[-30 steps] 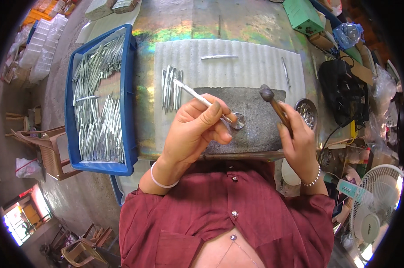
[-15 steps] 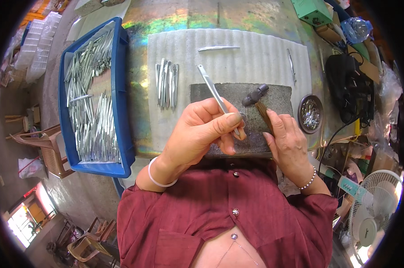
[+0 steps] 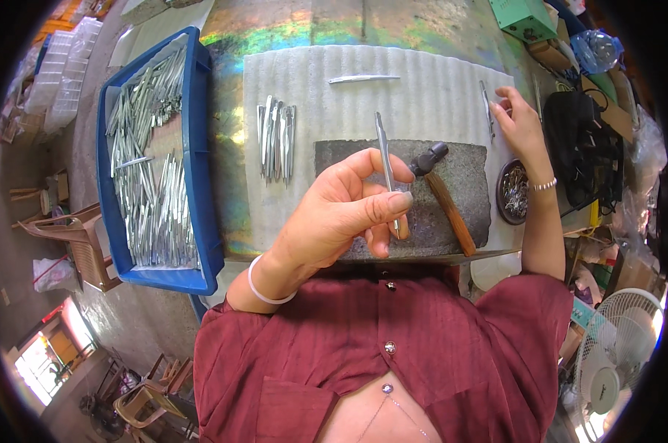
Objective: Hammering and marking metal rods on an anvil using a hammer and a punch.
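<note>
Pinched between thumb and fingers of my left hand (image 3: 356, 203) is a slim silvery metal tool (image 3: 384, 151), held upright above a dark stone slab (image 3: 459, 166). My right hand (image 3: 520, 122) is at the right edge of the white foam sheet, with curved fingers apart, beside another thin metal tool (image 3: 486, 103). Whether the fingertips touch it is unclear. A hammer (image 3: 450, 210) with a wooden handle lies on the slab, out of both hands. One more slim tool (image 3: 363, 78) lies crosswise on the foam, and a row of several (image 3: 276, 140) lies to the left.
A blue tray (image 3: 205, 148) at the left holds many slim metal pieces. White foam (image 3: 422, 92) covers the table under the slab. A round dark dish (image 3: 512, 192) of small metal parts stands at the right, near a black bag (image 3: 574, 148). A fan (image 3: 618, 354) stands lower right.
My right hand has let go of the hammer handle and moved up and right to the thin tool at the foam's edge. The tool in my left hand has turned more upright.
</note>
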